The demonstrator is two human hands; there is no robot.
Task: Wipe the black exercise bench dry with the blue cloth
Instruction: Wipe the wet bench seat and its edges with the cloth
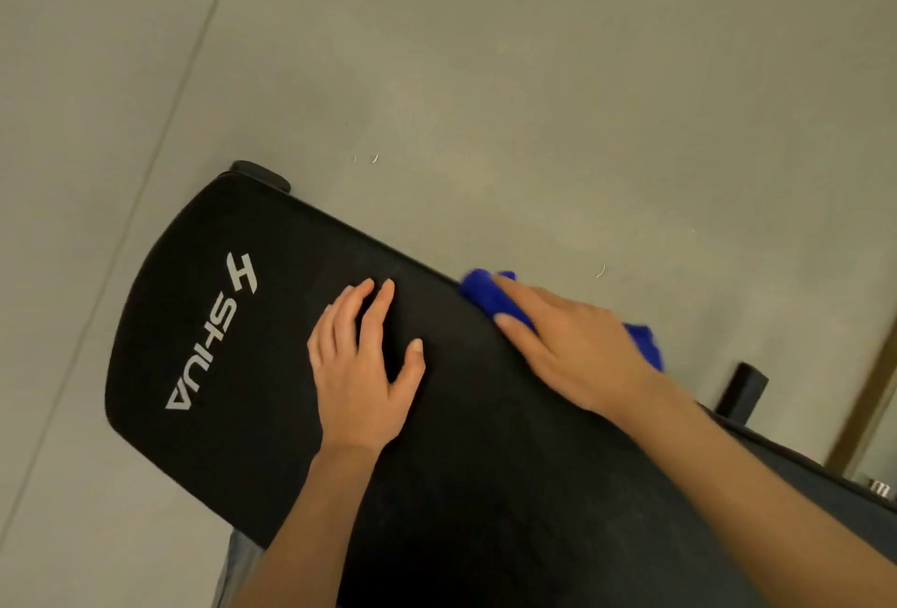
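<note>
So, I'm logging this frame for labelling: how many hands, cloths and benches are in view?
Hands: 2 (left hand, right hand)
Blue cloth: 1
Black bench: 1
Total: 4

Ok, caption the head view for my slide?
Right hand presses cloth on far edge of bench; left hand rests flat beside it.

Left hand [361,379] and right hand [577,345], as I see them through the head camera: bare, with short, plain fingernails [416,344]. Left forearm [301,534] and right forearm [776,486] are uncovered to the frame edge. Grey fabric [238,564] beside the left forearm may be clothing; I cannot tell.
</note>
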